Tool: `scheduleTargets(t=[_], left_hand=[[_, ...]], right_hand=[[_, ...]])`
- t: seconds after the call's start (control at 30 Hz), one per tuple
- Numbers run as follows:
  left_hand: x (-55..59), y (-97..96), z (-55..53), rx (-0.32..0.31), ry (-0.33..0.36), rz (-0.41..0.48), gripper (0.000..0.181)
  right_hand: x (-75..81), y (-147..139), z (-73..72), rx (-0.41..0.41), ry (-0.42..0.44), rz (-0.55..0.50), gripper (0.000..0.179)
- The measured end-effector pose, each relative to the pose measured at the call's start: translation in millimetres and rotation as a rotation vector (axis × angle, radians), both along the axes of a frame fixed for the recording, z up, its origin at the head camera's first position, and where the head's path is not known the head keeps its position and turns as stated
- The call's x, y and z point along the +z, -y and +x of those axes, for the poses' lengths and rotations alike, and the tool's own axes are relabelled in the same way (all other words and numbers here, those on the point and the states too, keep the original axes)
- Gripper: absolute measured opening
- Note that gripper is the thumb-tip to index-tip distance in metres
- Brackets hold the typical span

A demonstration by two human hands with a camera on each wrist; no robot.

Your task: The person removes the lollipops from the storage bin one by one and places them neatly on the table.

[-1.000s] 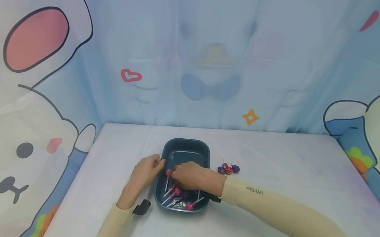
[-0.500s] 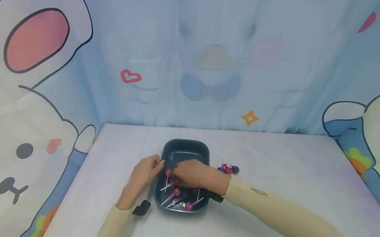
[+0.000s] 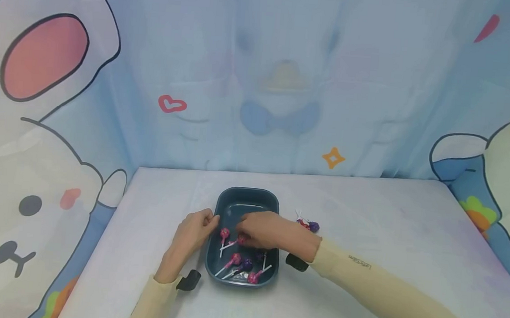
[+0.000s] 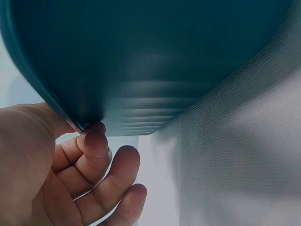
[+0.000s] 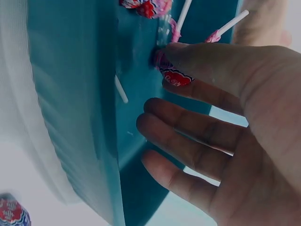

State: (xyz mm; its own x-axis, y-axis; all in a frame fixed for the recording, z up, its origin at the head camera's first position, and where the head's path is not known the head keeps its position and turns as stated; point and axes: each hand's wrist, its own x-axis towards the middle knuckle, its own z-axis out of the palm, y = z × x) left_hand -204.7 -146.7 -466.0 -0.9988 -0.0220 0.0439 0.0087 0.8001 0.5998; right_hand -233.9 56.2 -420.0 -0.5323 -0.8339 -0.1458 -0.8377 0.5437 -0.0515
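A dark teal rectangular tray (image 3: 249, 197) stands on the table with several lollipops in its near half. My left hand (image 3: 194, 229) pinches its left rim between thumb and forefinger; in the left wrist view the other fingers (image 4: 120, 165) curl loosely below the rim. My right hand (image 3: 260, 228) reaches down inside the tray. In the right wrist view its thumb and forefinger pinch the head of a red-and-purple wrapped lollipop (image 5: 176, 76), while the other fingers (image 5: 188, 141) spread out. Pink lollipops (image 3: 235, 259) and a purple lollipop (image 3: 245, 265) lie near the front.
Right of the tray, a small group of lollipops (image 3: 314, 227) lies on the white tablecloth (image 3: 367, 213), partly hidden behind the right wrist. A blue cartoon curtain (image 3: 282, 156) hangs behind the table. Each wrist wears a black camera (image 3: 189, 280).
My right hand has shifted slightly right and back within the tray. A pink lollipop by its fingertips has turned, its stick now pointing left. My left hand keeps its hold on the rim.
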Motion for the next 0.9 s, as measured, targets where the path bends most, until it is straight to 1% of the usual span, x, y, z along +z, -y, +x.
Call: scheduleTargets(t=[0.17,0.43,0.63,0.8,0.9], left_hand=[[-0.3,0.3,0.3,0.007,0.006,0.001,0.028],[-1.9,0.5,0.1,0.017,0.010,-0.005,0.028],[-3.0,0.0,-0.8,0.015,0.003,-0.009,0.028],[-1.0,-0.8,-0.7,0.010,0.003,-0.006,0.028],[-0.8,-1.0,-0.7,0.009,0.004,-0.007,0.027]], right_hand=[[5.3,-7.1,-0.4,-0.009,0.020,-0.027,0.028],[12.4,-23.9,0.0,0.001,0.009,-0.076,0.033],[17.8,-37.3,1.4,-0.060,0.043,-0.108,0.033],[20.0,-50.4,1.0,-0.072,0.027,-0.168,0.029],[18.7,-58.0,1.0,-0.098,0.035,-0.188,0.028]])
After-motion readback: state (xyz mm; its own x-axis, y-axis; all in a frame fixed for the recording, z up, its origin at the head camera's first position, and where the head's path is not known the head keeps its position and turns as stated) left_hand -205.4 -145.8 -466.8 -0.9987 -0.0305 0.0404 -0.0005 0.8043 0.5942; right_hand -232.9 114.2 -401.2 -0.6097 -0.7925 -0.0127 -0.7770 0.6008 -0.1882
